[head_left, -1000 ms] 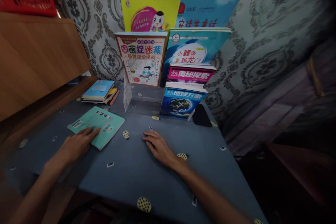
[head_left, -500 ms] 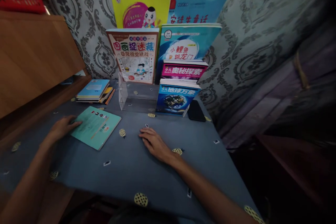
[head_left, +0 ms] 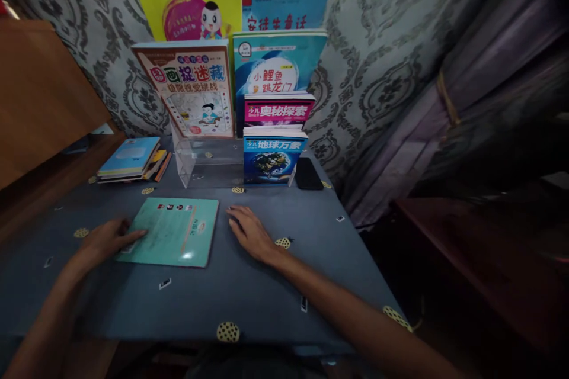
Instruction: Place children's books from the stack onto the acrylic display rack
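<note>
A teal book (head_left: 173, 231) lies flat on the blue-grey tablecloth (head_left: 191, 314). At its left edge is my left hand (head_left: 106, 241), the thumb resting on the cover and the other fingers curled at the edge, partly hidden. Just right of the book, my right hand (head_left: 251, 234) rests on the cloth, its fingers somewhat apart and holding nothing. Behind, a clear stand (head_left: 184, 163) bears upright books, among them a brown-bordered one (head_left: 195, 92), a yellow one (head_left: 186, 0) and a blue one with a globe (head_left: 273, 160).
A small pile of books (head_left: 131, 157) lies at the back left, beside a wooden panel (head_left: 44, 95). Right of the stand lies a black phone (head_left: 309, 173). A purple curtain (head_left: 400, 136) hangs beyond the table's right edge.
The teal book has turned and now lies squarer to the table's front edge, nearer my right hand. My left hand has moved with it. The camera view has shifted right.
</note>
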A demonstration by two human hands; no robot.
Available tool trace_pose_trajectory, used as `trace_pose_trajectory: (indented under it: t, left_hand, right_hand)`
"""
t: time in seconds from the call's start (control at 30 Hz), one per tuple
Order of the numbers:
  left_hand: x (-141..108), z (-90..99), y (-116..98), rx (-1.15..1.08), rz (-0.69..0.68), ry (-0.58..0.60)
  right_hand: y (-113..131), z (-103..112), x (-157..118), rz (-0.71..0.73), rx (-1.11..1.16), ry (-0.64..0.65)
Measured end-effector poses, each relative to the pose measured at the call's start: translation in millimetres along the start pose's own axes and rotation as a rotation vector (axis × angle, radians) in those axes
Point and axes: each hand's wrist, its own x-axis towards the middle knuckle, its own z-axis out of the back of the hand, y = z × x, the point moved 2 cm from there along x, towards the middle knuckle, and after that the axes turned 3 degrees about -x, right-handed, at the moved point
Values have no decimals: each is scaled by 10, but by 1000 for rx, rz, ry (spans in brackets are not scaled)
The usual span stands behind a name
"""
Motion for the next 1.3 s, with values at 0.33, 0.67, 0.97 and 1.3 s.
trace_pose_trajectory:
  t: [0.33, 0.67, 0.97, 1.3]
  left_hand:
    - [-160, -319, -889, 66, -216, -49]
    - [-197, -487, -1513, -7, -470, 4]
    - [-339, -404, -1953, 352, -605, -208]
    - [-175, -769, -2212, 229, -906, -248]
  right_hand:
    - [-340, 321, -186, -139, -22, -77]
    - [-620, 772, -527, -212, -123, -160]
    - [-523, 905, -569, -169, -351, -162]
    - [-72, 355, 81, 49, -154, 106]
